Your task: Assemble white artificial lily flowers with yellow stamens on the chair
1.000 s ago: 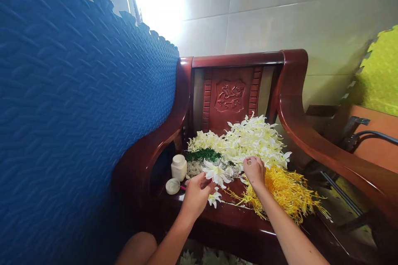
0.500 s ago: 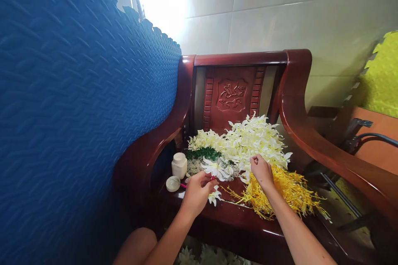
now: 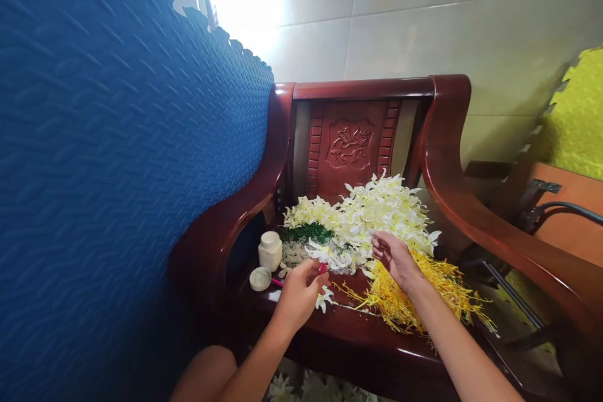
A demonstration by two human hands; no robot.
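Observation:
My left hand (image 3: 301, 292) is closed around a small pink object (image 3: 323, 268) that shows between the thumb and fingers; its kind is partly hidden. Just beyond the fingertips is a white artificial flower (image 3: 330, 255), and I cannot tell whether the hand touches it. Another white flower (image 3: 325, 299) lies below the wrist side of the fingers. My right hand (image 3: 394, 259) hovers with loosely bent, parted fingers and nothing visible in them. It is in front of the heap of white flowers (image 3: 391, 207) and over the bundle of yellow stamen-like strands (image 3: 424, 301).
A white jar (image 3: 270, 252) and a round lid (image 3: 260, 279) with a pink-handled stick (image 3: 277, 282) stand on the left of the wooden chair's seat (image 3: 358, 333). Green pieces (image 3: 311, 233) and pale lacy pieces (image 3: 294, 252) lie behind. A blue foam mat (image 3: 141, 138) rises at left.
My right hand has turned and shifted slightly left, its fingers loosening from a pinch. My left hand stays nearly in place, with more of the pink object showing.

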